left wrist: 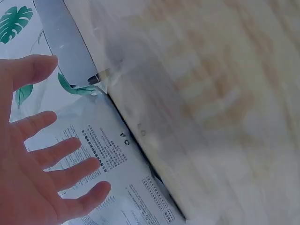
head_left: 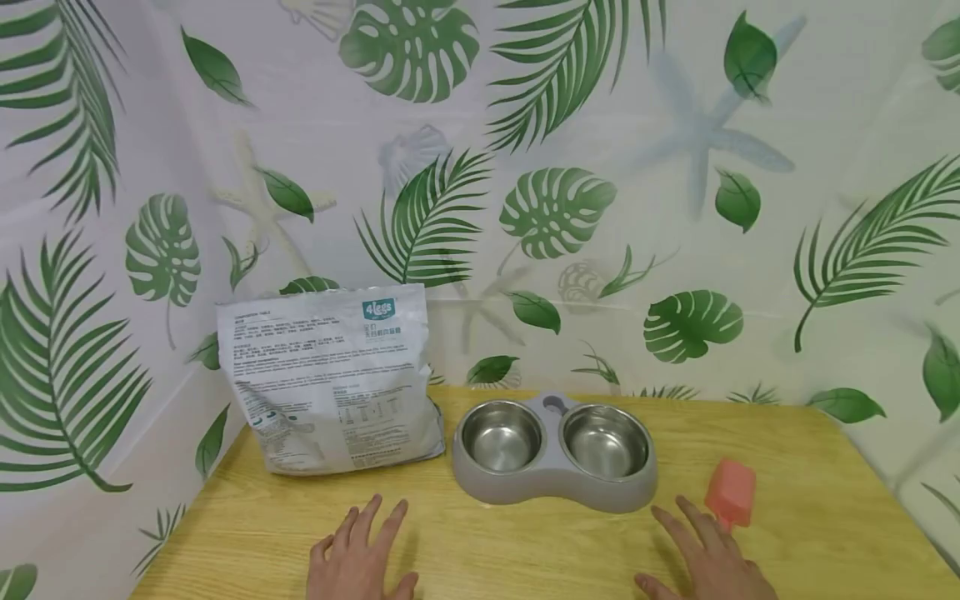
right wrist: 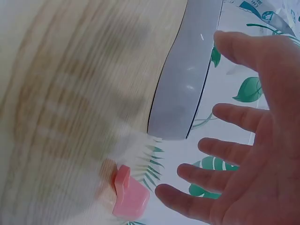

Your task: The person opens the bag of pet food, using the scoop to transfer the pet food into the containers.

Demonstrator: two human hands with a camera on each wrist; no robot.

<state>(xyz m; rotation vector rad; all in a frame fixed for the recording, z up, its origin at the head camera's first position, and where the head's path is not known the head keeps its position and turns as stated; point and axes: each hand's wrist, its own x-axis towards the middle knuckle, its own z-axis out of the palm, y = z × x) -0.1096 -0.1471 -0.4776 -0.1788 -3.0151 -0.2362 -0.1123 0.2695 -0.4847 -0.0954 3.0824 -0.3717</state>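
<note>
My left hand (head_left: pixel 356 557) hovers at the near side of the table with its fingers spread, holding nothing. Beyond it a white pet food bag (head_left: pixel 337 383) stands upright, its printed panel facing me. My right hand (head_left: pixel 708 557) is likewise spread with nothing in it, close to a pink scoop (head_left: pixel 731 490) whose handle points toward me. Between and beyond the hands sits a grey double pet bowl (head_left: pixel 555 479) with two bare steel basins. In the right wrist view the scoop (right wrist: pixel 132 194) lies just past the fingertips.
The wooden table (head_left: pixel 480 550) meets a leaf-patterned wall covering (head_left: pixel 480 208) at the back. More of that covering rises along the left and right edges. The bag stands just left of the double bowl.
</note>
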